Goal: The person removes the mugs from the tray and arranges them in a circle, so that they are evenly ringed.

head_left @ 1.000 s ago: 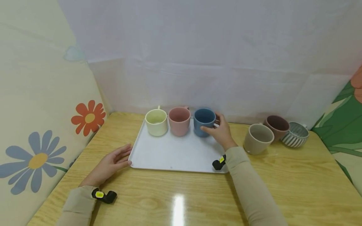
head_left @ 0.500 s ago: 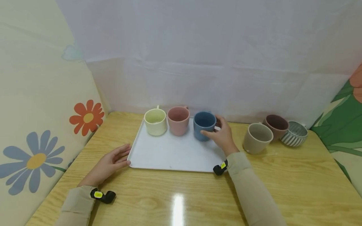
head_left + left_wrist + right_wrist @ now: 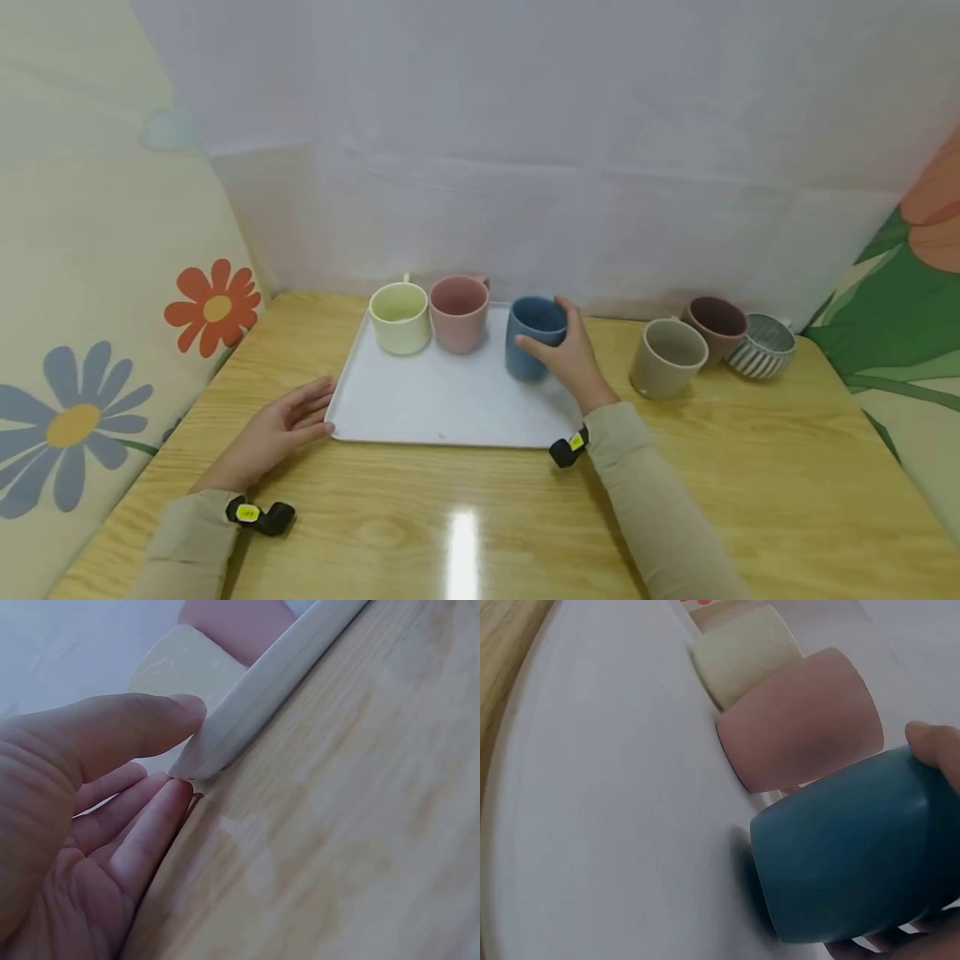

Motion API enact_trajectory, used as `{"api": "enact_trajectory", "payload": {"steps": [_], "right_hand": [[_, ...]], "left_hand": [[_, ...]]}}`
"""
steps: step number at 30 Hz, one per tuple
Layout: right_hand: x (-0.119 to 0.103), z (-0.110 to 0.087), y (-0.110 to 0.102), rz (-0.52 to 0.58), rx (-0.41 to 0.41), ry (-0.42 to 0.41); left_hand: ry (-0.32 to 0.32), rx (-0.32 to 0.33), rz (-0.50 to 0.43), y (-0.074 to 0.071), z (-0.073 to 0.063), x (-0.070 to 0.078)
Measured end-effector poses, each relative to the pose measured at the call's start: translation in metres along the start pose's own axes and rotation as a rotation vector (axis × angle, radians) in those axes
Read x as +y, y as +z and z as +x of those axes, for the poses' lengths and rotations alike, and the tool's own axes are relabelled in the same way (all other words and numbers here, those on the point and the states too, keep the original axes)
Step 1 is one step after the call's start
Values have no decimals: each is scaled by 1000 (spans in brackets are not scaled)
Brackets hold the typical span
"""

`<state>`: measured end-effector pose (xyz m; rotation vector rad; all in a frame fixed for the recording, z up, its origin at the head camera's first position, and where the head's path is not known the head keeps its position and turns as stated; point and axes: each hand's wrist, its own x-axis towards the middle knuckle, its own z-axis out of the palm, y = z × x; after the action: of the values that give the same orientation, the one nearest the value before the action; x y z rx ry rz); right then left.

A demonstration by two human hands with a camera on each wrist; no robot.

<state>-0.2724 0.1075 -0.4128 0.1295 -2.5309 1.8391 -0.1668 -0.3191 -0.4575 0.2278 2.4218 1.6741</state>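
Observation:
My right hand (image 3: 567, 354) grips a blue mug (image 3: 847, 847), thumb on the near side and fingers round the far side. The mug is upright over the right part of a white tray (image 3: 442, 408), its base close above the surface with a shadow under it in the right wrist view. A pale yellow mug (image 3: 401, 325) and a pink mug (image 3: 460, 321) stand side by side at the tray's back left. Relaxed fingers of my left hand (image 3: 273, 433) touch the tray's left edge; in the left wrist view the fingertips meet the tray's corner (image 3: 202, 754).
To the right of the tray, a beige mug (image 3: 667, 360), a brown mug (image 3: 716, 325) and a striped grey cup (image 3: 763, 348) stand close together on the wooden table (image 3: 375, 517). A white cloth (image 3: 465, 150) hangs behind the table.
My right hand has brought the blue mug from the tray's back row toward me, away from the pink mug. The left hand stays at the tray's edge. The head view has shifted slightly.

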Motion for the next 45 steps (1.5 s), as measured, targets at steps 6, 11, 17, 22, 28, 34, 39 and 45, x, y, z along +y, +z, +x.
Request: {"api": "enact_trajectory", "payload": {"steps": [6,11,17,22,28,34,39,45], "right_hand": [[2,0,12,-42,17,-4],[4,-2,16,-15,61,-38],[5,-4,20,13,96,-52],[8,-6,19,15,127,-55],[8,-12,13,33,168,-68],[1,-20,3,63,188,-91],[-3,-28,-7,84,213,-115],[-14,-39,-20,151,230,-127]], "left_hand": [[10,-5,-22,2,3,-2],[19,0,-22,-1,2,0],[4,8,-10,-2,-2,-1],[-8,12,4,-2,-1,-2],[-8,16,4,-2,-2,-2],[-15,17,6,-2,-2,0],[-14,17,0,-2,-2,0],[-9,11,-5,-3,-2,-1]]}}
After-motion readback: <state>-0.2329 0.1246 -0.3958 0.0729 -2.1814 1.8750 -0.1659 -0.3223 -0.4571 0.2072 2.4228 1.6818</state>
